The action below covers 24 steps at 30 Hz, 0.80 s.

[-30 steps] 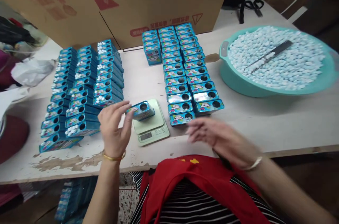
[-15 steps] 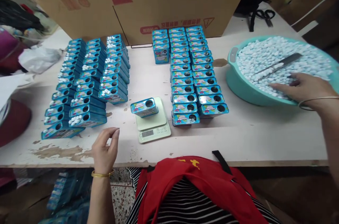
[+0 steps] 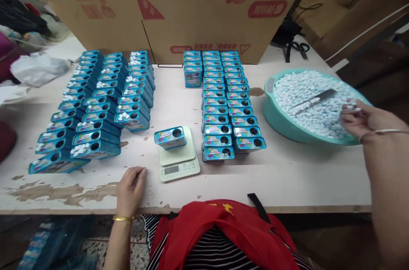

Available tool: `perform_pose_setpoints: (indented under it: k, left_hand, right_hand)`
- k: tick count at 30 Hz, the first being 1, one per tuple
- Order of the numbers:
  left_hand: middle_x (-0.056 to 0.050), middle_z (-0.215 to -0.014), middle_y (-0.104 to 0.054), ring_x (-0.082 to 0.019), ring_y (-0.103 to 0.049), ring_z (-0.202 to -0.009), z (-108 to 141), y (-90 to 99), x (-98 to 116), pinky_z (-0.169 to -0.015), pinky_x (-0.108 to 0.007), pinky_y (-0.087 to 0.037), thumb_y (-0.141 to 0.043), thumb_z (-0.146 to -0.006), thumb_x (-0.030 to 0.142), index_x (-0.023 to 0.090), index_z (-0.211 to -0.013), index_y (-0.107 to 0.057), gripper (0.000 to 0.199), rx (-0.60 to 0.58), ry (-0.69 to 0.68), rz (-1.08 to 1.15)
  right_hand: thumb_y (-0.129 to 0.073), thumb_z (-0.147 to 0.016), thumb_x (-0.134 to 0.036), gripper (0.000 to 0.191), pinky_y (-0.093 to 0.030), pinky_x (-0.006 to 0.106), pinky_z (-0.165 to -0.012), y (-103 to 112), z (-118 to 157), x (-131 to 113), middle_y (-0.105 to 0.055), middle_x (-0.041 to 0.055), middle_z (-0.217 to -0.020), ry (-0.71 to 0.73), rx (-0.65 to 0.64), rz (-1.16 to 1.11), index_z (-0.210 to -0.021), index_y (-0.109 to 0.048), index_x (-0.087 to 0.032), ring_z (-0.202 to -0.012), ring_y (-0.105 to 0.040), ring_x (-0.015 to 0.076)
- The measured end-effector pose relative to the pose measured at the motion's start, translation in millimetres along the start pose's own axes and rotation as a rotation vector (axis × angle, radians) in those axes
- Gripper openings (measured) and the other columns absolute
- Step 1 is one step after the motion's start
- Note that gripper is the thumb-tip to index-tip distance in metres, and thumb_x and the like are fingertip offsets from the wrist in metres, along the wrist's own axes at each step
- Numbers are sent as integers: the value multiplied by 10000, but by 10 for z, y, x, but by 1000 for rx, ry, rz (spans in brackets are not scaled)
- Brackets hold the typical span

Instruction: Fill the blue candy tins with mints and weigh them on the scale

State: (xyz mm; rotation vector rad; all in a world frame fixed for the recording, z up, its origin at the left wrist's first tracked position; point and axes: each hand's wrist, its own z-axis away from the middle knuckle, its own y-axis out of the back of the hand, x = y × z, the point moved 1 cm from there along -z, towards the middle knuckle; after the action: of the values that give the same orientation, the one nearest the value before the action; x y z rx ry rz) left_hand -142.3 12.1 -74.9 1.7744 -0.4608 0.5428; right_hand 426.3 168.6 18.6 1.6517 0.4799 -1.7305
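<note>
My right hand [image 3: 358, 119] is over the right side of a turquoise basin [image 3: 284, 127], its fingers cupped round several small white candies. More white and pale blue candies [image 3: 300, 84] fill the basin, and a dark flat blade-like tool [image 3: 324, 94] lies on them. My left hand [image 3: 131, 187] rests near the table's front edge with its fingers curled together and nothing visible in them. To its right is a pale green kitchen scale [image 3: 179, 170]. One blue candy tin [image 3: 170, 138] with a round opening in its top stands on the scale's platform.
Rows of blue tins [image 3: 215, 119] stand between scale and basin. On the left, more tins [image 3: 96, 144] have white candies on their tops beside the openings. A large cardboard box [image 3: 198, 14] backs the table. Scissors [image 3: 300, 48] lie at the back right.
My right hand has lifted from the candies and turned, now with several in its fingers. My left hand stays near the table edge, fingers curled closer. The camera view has shifted.
</note>
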Motion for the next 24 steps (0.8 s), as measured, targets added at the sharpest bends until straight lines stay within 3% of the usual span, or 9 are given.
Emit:
perform_pose_setpoints:
  k: [3, 5, 7, 10, 13, 15, 18, 22, 24]
  left_hand:
    - [-33, -820, -602, -134, -558, -795, 31, -85, -4, -756, -264, -442, -511, -872, 294, 174, -836, -593, 149, 80, -5, -7]
    - [-30, -807, -585, -134, -547, -783, 30, -125, 3, -744, -265, -437, -514, -869, 281, 173, -824, -586, 138, 123, -22, -29]
    - [-28, -801, -577, -133, -541, -775, 28, -146, -3, -732, -263, -435, -518, -867, 273, 172, -816, -581, 130, 137, -43, -43]
    - [-29, -811, -577, -133, -544, -786, 41, -146, -37, -738, -262, -436, -518, -868, 260, 172, -823, -581, 118, 133, -63, -32]
    - [-32, -822, -579, -135, -547, -800, 67, -136, -72, -747, -265, -439, -517, -870, 254, 173, -831, -583, 111, 140, -67, -22]
    - [-33, -827, -582, -137, -549, -808, 81, -136, -89, -753, -268, -441, -518, -869, 254, 174, -834, -585, 110, 143, -64, -14]
    - [-33, -831, -585, -139, -553, -818, 90, -144, -111, -758, -271, -444, -520, -869, 257, 177, -833, -589, 111, 142, -53, 2]
    - [-34, -837, -587, -138, -554, -819, 98, -155, -129, -755, -271, -446, -523, -868, 257, 179, -837, -590, 107, 139, -44, 20]
    - [-34, -837, -587, -136, -553, -813, 105, -154, -125, -751, -270, -447, -523, -868, 256, 180, -838, -589, 105, 141, -38, 28]
  right_hand:
    - [-505, -864, -59, 237, -151, 249, -434, -341, 442, -310, -329, -28, -617, -164, -401, -192, -660, -577, -155, -489, -299, 38]
    - [-577, -829, -99, 81, -143, 249, -443, -668, 853, -473, -392, -13, -668, -177, -618, -206, -806, -635, -151, -520, -323, 33]
    - [-657, -784, -167, 120, -191, 233, -465, -1040, 1298, -570, -477, 6, -743, -176, -835, -177, -901, -655, -139, -552, -357, 29]
    - [-697, -745, -276, 242, -294, 218, -514, -1555, 1882, -597, -529, -5, -715, -99, -1167, -36, -940, -657, -138, -566, -413, 49]
    - [-649, -769, -247, 191, -337, 217, -541, -1899, 2244, -549, -528, -24, -664, 103, -1415, 171, -905, -654, -114, -559, -420, 57]
    - [-602, -797, -187, 155, -340, 216, -553, -2028, 2359, -520, -508, -33, -634, 263, -1475, 318, -905, -659, -91, -560, -413, 57]
    - [-581, -818, -154, 222, -350, 221, -579, -2126, 2417, -512, -513, -26, -643, 431, -1446, 491, -1006, -659, -63, -584, -428, 66]
    - [-604, -812, -159, 283, -362, 226, -591, -2181, 2430, -527, -555, -9, -692, 490, -1403, 543, -1073, -644, -57, -594, -441, 66]
    - [-610, -801, -151, 240, -356, 220, -569, -2188, 2427, -526, -546, -19, -667, 441, -1393, 500, -1022, -658, -69, -567, -426, 58]
